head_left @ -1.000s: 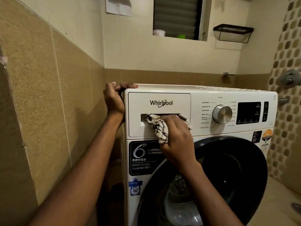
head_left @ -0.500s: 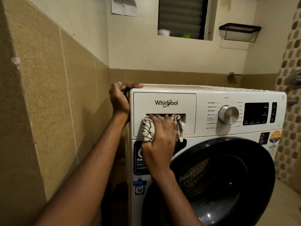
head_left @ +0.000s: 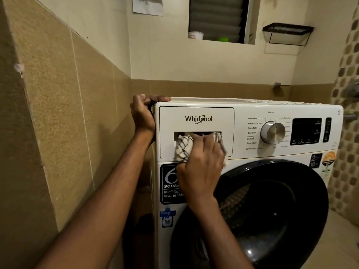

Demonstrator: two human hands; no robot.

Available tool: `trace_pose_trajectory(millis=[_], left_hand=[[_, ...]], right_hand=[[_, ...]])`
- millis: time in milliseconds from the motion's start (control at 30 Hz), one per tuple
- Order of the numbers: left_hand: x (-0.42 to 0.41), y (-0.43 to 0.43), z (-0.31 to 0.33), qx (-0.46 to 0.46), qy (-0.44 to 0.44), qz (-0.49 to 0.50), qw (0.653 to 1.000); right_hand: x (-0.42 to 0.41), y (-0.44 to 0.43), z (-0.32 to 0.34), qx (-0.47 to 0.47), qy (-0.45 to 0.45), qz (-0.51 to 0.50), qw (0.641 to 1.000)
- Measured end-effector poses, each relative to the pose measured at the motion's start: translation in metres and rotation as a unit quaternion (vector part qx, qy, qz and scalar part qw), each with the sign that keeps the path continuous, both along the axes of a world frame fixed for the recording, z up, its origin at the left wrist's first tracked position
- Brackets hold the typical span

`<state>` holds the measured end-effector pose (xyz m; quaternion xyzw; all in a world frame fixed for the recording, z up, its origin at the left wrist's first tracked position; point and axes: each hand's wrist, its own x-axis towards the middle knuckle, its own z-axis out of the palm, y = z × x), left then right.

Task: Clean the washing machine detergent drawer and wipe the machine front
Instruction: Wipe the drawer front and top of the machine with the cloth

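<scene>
A white front-loading washing machine [head_left: 252, 154] fills the middle and right of the head view. Its detergent drawer [head_left: 196, 113] sits closed at the top left, with a handle recess along its lower half. My right hand [head_left: 202, 167] holds a white cloth with dark checks [head_left: 183, 147] and presses it into that recess. The cloth spreads across the slot and hangs out on both sides of my fingers. My left hand [head_left: 142, 113] grips the machine's top left corner, thumb lying on the top panel.
A tan tiled wall [head_left: 64, 123] stands close on the left of the machine. The silver program dial [head_left: 272, 132] and dark display [head_left: 307, 131] sit right of the drawer. The black round door [head_left: 272, 210] is below. A wire shelf [head_left: 287, 32] hangs high on the back wall.
My right hand has slid the cloth leftward along the drawer's handle recess, then stayed there. My left hand has kept its grip on the corner.
</scene>
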<state>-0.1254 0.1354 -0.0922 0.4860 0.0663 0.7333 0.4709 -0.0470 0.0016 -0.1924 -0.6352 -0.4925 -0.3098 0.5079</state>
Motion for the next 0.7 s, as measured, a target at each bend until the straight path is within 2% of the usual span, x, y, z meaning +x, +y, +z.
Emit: trace_pose_trajectory(millis=[167,300,367,467,533,600,667,700], left_hand=[[0.000,0.001,-0.001,0.005,0.002,0.006,1.000],[0.001,0.002,-0.002,0.012,0.006,0.018,1.000],[0.000,0.004,-0.003,0.012,0.009,0.012,1.000],[-0.001,0.004,-0.003,0.009,0.012,0.005,1.000],[-0.001,0.005,-0.003,0.007,0.013,0.006,1.000],[-0.001,0.005,-0.004,0.005,0.014,0.004,1.000],[-0.001,0.006,-0.004,0.006,0.017,0.004,1.000],[-0.001,0.007,-0.004,0.004,0.017,0.002,1.000]], right_hand=[[-0.007,-0.001,-0.012,0.040,-0.001,0.053,0.998],[0.010,0.004,-0.006,0.024,-0.002,0.151,0.988],[0.021,-0.002,-0.005,0.009,0.025,0.240,0.970],[0.046,-0.021,0.001,0.023,0.146,0.390,0.909],[0.051,-0.036,0.013,0.102,0.254,0.415,0.868],[0.046,-0.039,0.031,0.257,0.349,0.354,0.829],[0.032,-0.036,0.051,0.361,0.372,0.293,0.803],[0.025,-0.031,0.059,0.373,0.347,0.275,0.815]])
